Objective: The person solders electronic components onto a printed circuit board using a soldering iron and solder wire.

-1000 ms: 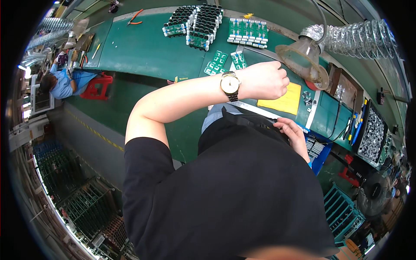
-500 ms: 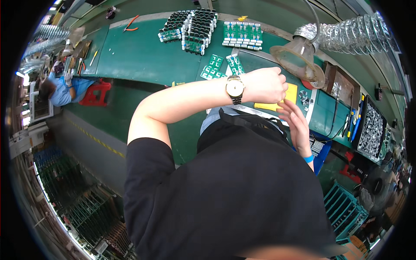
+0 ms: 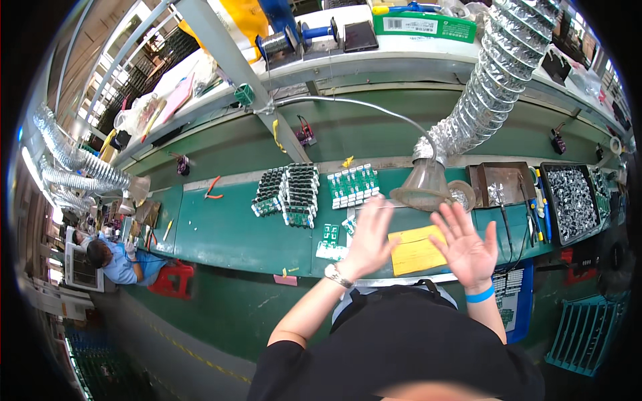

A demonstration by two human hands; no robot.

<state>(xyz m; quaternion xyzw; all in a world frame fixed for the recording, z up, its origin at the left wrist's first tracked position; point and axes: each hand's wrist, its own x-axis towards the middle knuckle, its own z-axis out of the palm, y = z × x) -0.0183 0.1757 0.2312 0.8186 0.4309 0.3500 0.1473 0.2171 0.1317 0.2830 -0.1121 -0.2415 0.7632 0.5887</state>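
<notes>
My left hand (image 3: 370, 240), with a metal watch (image 3: 338, 275) on its wrist, is raised over the bench with its fingers stretched out. It holds nothing and partly covers some small green circuit boards (image 3: 331, 234). To the right, my right hand (image 3: 469, 251) is spread wide, palm showing, a blue band (image 3: 480, 295) round the wrist. Between the two hands a yellow sheet (image 3: 416, 252) lies on the green bench top; the right fingers overlap its edge in view. Just beyond the hands hangs a clear fume hood (image 3: 421, 187).
Stacked boards with black parts (image 3: 299, 194) and a row of green boards (image 3: 353, 185) stand farther back. Orange-handled pliers (image 3: 212, 188) lie left. At right are a soldering iron (image 3: 503, 214) and a black tray of metal parts (image 3: 568, 200). A co-worker in blue (image 3: 124, 260) sits far left.
My hands were close together at the left forearm's end, the left arm bent across my body. Now they are apart, fingers spread. The view has tilted up, showing the shelf above the bench.
</notes>
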